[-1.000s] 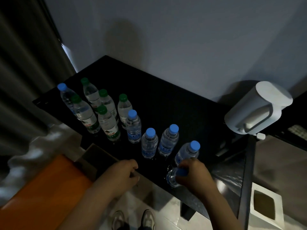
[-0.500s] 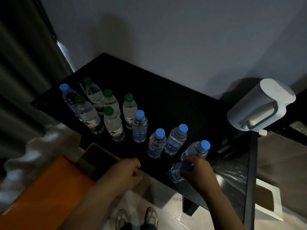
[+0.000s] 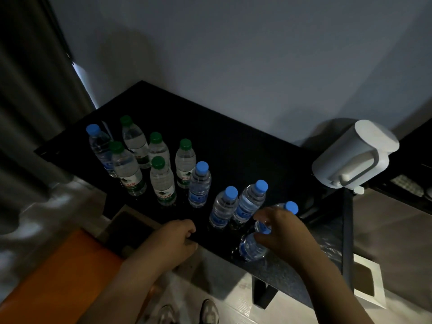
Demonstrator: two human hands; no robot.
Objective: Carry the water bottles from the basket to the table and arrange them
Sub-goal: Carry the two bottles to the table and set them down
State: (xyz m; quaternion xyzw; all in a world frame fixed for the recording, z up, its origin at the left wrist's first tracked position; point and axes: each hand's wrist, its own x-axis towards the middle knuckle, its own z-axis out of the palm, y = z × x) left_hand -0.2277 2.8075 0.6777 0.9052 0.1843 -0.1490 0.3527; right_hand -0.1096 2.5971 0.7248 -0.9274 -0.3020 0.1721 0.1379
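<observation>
While right hand (image 3: 284,232) pinches the clear blue-capped plastic bottle (image 3: 253,245) by its neck at black table (image 3: 233,146) front edge, another blue-cap bottle (image 3: 288,208) crowds just behind; left hand (image 3: 174,242), curled shut w/ nothing visibly in it, rests on edge.

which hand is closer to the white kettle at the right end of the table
Right. The right hand is on a blue-capped bottle near the table's front edge, below and left of the white kettle. The left hand rests curled at the front edge, farther left.
</observation>
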